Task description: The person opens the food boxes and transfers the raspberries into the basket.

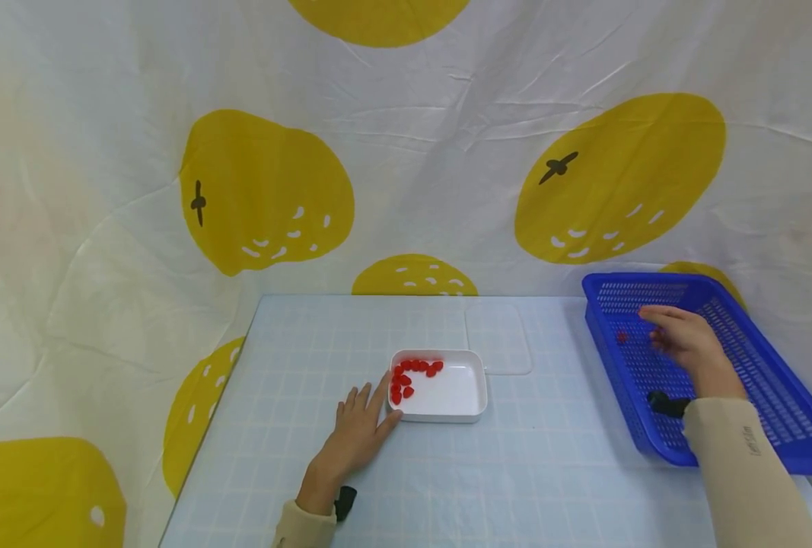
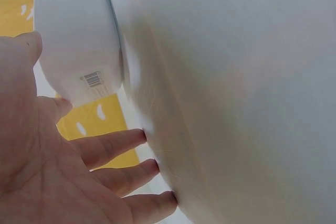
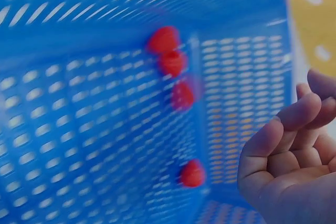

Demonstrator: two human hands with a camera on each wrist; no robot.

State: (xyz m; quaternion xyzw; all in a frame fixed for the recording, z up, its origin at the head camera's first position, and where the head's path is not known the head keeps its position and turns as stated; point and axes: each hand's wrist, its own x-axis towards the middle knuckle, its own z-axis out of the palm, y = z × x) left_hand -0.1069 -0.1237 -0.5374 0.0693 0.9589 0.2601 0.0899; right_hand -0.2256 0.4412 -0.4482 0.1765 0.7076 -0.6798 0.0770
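Note:
My left hand (image 1: 358, 434) lies spread at the left side of a white tray (image 1: 472, 418), its thumb and index finger touching the wall. Several red pieces (image 1: 408, 392) line the tray's left and back inner sides. From below, the left wrist view has the hand (image 2: 68, 166) against the tray (image 2: 79, 24). My right hand (image 1: 686, 342) hangs over the blue basket (image 1: 604, 373), fingers loosely bent. Red shows at its fingertips in the head view, but the right wrist view has nothing held in the hand (image 3: 294, 156); several red pieces (image 3: 192, 173) lie in the basket (image 3: 105, 40).
A clear lid (image 1: 504, 340) lies flat behind and right of the tray. The table has a pale blue checked cover (image 1: 296, 342). Behind it hangs a white cloth (image 1: 433, 190) with yellow fruit shapes. The basket stands along the table's right edge.

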